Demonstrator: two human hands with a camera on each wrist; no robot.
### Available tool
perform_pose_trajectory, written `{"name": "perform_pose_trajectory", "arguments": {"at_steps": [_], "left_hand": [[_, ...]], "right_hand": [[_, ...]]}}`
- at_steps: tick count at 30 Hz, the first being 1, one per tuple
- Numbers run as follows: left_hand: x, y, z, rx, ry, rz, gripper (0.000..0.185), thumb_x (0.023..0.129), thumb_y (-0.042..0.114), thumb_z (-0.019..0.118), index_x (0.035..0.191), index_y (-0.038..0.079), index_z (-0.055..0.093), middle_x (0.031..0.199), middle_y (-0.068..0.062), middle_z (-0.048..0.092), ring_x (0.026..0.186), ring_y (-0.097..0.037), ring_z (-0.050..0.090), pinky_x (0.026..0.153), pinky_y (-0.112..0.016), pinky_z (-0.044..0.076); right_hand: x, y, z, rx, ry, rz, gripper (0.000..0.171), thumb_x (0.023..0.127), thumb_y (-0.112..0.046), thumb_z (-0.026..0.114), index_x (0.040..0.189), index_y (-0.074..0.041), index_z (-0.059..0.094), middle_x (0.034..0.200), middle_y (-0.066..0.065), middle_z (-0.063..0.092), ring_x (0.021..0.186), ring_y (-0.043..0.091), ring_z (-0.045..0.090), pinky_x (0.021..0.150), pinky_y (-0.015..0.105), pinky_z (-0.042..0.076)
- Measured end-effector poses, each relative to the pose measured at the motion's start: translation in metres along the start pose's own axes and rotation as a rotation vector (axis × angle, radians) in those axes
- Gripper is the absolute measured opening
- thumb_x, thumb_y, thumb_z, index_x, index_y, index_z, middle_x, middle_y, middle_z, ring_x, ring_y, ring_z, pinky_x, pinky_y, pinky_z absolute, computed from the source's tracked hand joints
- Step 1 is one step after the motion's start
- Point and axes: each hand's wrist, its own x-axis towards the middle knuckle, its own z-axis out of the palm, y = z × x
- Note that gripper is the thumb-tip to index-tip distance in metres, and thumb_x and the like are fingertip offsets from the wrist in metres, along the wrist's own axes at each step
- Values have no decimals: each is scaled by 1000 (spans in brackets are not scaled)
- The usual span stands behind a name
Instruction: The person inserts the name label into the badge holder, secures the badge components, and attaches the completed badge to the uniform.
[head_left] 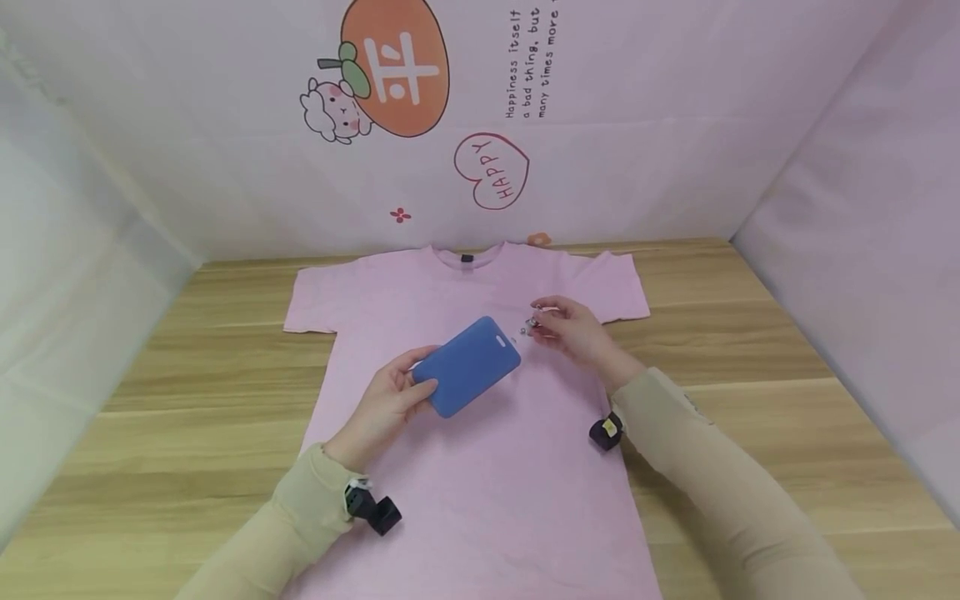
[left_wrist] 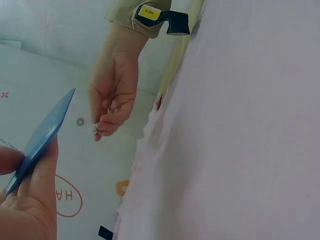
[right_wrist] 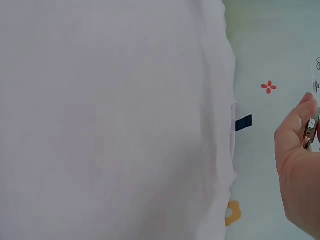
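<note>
Left hand (head_left: 390, 396) grips the flat blue rounded-rectangle holder (head_left: 467, 367) by its near end, above the middle of the pink short-sleeved fabric T-shirt (head_left: 480, 492) spread on the wood-grain counter (head_left: 757, 375). Right hand (head_left: 573, 335), above the T-shirt's chest toward the person's right, pinches a small silver metal clip (right_wrist: 310, 133), apart from the holder. Clip could drop onto the T-shirt if that fingertip pinch loosens; holder, gripped at one end only, could twist if its far end gets pushed.
</note>
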Motion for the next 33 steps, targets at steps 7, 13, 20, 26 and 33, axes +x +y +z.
{"name": "perform_pose_trajectory", "arguments": {"at_steps": [7,13,20,26,33], "left_hand": [[1,-1,2,-5,-3,3,53,93,-9,42,143,-7,26,143,-32,35,109,-10,58,88,-22,52],[3,-1,3,-27,-1,5,53,93,-10,41,143,-7,26,144,-32,34,110,-10,58,89,-23,52],[3,-1,4,-25,2,11,53,92,-11,41,143,-9,25,143,-34,34,108,-9,59,88,-22,52],[2,-1,5,-36,7,2,53,93,-11,40,143,-7,26,143,-32,34,108,-10,59,88,-23,52],[2,-2,6,-39,-1,6,53,93,-10,40,143,-7,26,144,-32,34,107,-8,60,88,-23,52]], "right_hand": [[-4,-3,7,60,-14,19,42,99,-2,43,135,13,30,83,-2,57,73,4,60,69,14,53],[-8,-7,14,105,-30,14,37,99,-2,42,132,11,34,81,-2,58,73,5,61,69,14,53],[-12,-9,19,170,-44,21,25,99,-2,41,123,4,43,78,-1,61,70,5,61,66,15,53],[-14,-10,20,191,-51,30,28,99,-2,40,126,5,40,78,-1,61,70,5,62,65,14,53],[-16,-11,23,214,-47,50,22,99,-4,41,120,-1,45,79,-1,61,69,6,62,65,15,53]]}}
